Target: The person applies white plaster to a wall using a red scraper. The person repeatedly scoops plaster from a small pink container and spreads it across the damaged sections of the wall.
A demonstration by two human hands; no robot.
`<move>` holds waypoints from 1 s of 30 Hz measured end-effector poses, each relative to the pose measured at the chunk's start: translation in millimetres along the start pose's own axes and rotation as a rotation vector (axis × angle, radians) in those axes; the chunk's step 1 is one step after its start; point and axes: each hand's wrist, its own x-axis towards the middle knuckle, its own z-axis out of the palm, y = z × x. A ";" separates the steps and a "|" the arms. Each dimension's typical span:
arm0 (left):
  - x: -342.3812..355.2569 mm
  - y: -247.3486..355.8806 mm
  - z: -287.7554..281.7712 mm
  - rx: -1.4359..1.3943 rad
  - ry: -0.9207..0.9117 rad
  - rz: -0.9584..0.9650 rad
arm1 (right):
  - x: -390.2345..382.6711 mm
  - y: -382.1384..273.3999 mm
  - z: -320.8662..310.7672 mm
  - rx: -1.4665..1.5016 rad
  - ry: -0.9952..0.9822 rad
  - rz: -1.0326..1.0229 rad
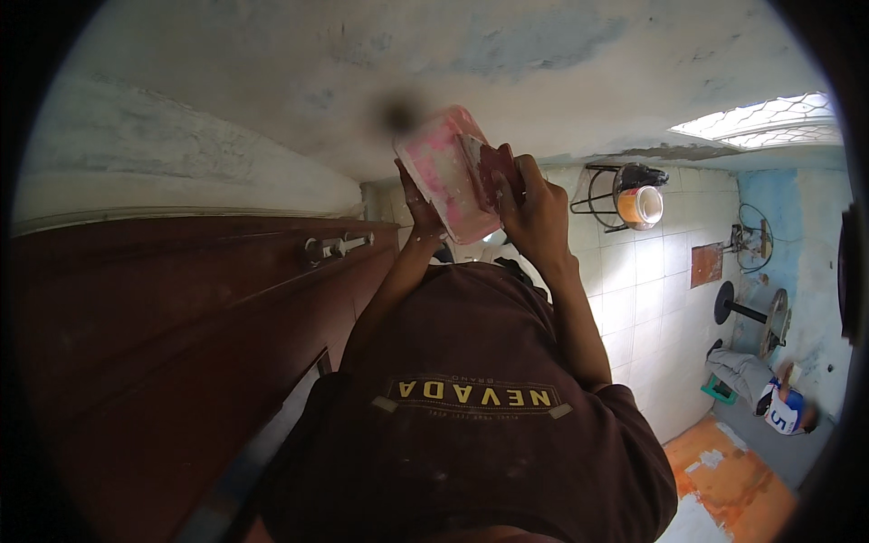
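A pinkish, whitish-smeared plastic tub [441,177] is tilted up in front of my chest, near the wall. My left hand [419,204] grips its left side, the fingers mostly hidden behind it. In my right hand [538,215] is a dark red putty knife [497,170], its wide end against the tub's right rim or just inside it. White specks dot the tub and my fingers. Ahead of both hands stands the patchy grey-white wall [534,54], with bluish areas showing through.
A dark red door [163,317] with a metal handle [339,245] runs along the left. To the right, a stool [593,201] carries an orange-and-white bucket [640,207]. Farther right are a black pedestal stand [744,312] and a seated person [756,380]. Light-coloured tiles [625,290] cover the floor.
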 end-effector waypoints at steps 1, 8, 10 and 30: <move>-1.8 -1.8 -2.7 -0.004 -0.007 0.007 | 0.8 -2.5 -0.2 -0.004 0.001 -0.014; -6.9 -5.8 -19.1 0.006 -0.047 0.035 | -4.8 -10.7 5.2 -0.051 -0.044 -0.032; -8.2 -6.5 -23.6 0.009 -0.062 0.043 | -6.6 -9.0 10.7 -0.053 -0.053 -0.023; -12.7 -11.4 -8.4 -0.189 -0.001 -0.125 | -20.8 15.8 40.3 -0.062 -0.080 -0.072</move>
